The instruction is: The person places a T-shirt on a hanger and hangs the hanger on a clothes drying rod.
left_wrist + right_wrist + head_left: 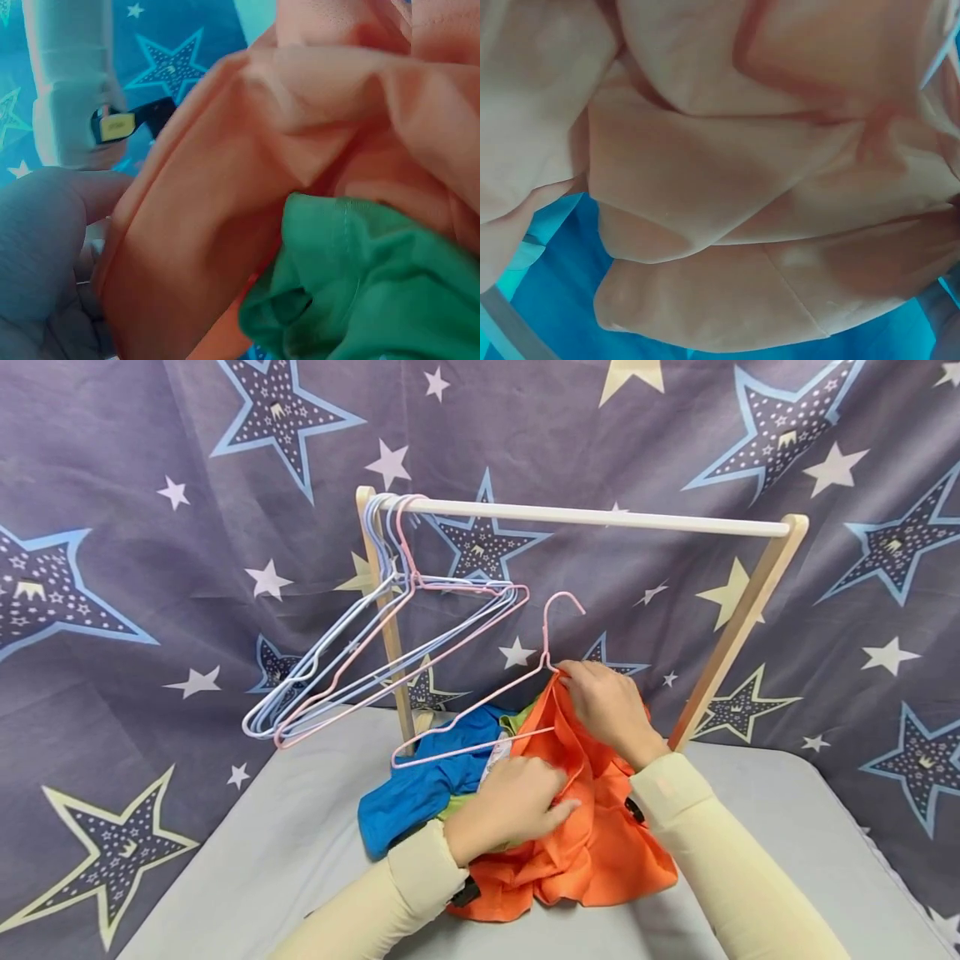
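Note:
A pink hanger (pixel 471 710) stands tilted, its left arm bare and its right part inside an orange shirt (pixel 600 852). Just beside the hanger's neck, my right hand (pixel 607 706) pinches the top of the shirt together with the hanger. My left hand (pixel 517 802) is lower down, gripping the shirt's edge, its thumb pointing right. In the left wrist view, the orange cloth (pixel 187 247) covers the fingertips. The right wrist view is filled by folds of the shirt (pixel 705 180), and the right fingers are hidden there.
Several blue, white and pink hangers (pixel 330 693) hang at the left end of a white rail (pixel 600 517) on wooden posts (pixel 738 627). Blue clothing (pixel 427 785) and green clothing (pixel 360 277) lie behind the shirt on the pale surface (pixel 247 860). A star-patterned cloth (pixel 637 435) hangs behind.

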{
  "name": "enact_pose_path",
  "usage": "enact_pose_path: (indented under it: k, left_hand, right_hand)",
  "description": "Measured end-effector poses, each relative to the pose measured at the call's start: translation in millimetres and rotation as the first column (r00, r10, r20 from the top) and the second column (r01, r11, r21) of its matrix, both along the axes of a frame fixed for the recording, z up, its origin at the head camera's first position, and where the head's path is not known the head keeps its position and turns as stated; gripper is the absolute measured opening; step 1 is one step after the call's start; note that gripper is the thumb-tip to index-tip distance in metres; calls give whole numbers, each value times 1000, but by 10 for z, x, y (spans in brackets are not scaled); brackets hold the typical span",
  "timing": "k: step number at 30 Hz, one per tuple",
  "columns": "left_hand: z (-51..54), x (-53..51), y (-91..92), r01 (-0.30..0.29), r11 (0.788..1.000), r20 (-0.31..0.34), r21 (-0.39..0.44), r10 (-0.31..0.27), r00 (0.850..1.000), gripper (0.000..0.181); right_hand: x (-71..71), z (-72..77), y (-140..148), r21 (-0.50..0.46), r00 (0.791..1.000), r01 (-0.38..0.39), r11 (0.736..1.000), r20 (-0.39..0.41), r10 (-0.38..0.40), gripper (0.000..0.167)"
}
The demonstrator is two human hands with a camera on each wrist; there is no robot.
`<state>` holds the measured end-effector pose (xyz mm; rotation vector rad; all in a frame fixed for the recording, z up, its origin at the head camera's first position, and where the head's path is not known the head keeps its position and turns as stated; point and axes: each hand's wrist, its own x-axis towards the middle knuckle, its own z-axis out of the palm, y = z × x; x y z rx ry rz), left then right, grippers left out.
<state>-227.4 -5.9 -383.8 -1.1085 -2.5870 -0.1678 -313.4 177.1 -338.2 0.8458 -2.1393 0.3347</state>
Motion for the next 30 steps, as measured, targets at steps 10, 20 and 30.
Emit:
enact_pose_path:
  k: [10,20,30]
  left_hand:
    - [118,77,-304,-40,998,-78,42,43,996,30]
    - [174,121,-633,17,992,-97,128,-4,995,36]
    - [210,71,-891,131,957,-257,258,-63,964,37]
  right_hand:
    - [23,19,105,-53,999,43,998,-10,-44,19]
    - [-1,-21,194,-120,997,71,990,25,-68,21]
    - [-3,-29,296,-151,992,129,980,32,-126,16]
